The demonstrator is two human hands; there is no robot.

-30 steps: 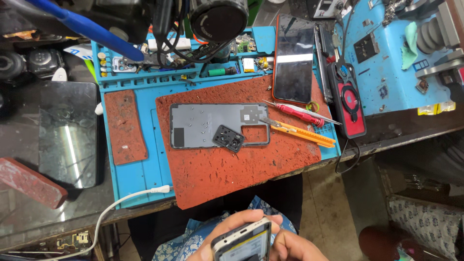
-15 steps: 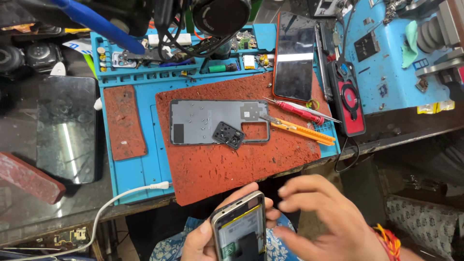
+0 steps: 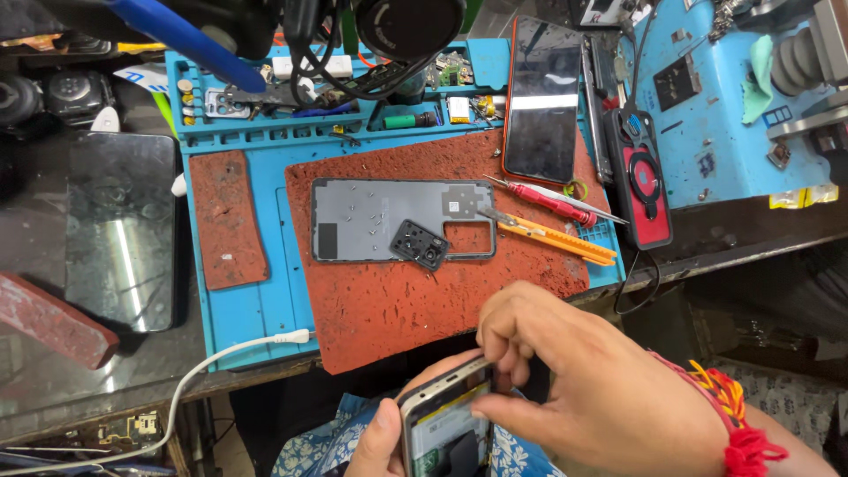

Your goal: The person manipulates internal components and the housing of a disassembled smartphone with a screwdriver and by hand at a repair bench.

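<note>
Head view, looking down at a repair bench. At the bottom edge, the left hand (image 3: 382, 437) grips an opened phone (image 3: 449, 424) from its left side, thumb along the edge, inner parts facing up. The right hand (image 3: 592, 389) comes over from the right, fingers (image 3: 495, 331) curled down onto the phone's top right corner, thumb pressing across its upper face, so the phone sits pinched between both hands, below the bench edge. Above, on a red mat (image 3: 397, 291), lies a grey back cover (image 3: 389, 221) with a small black camera frame (image 3: 420, 245) resting on it. To its right lie a red screwdriver (image 3: 552, 201) and orange tweezers (image 3: 556, 238). A white cable (image 3: 221, 362) trails off the blue mat (image 3: 238, 309)
</note>
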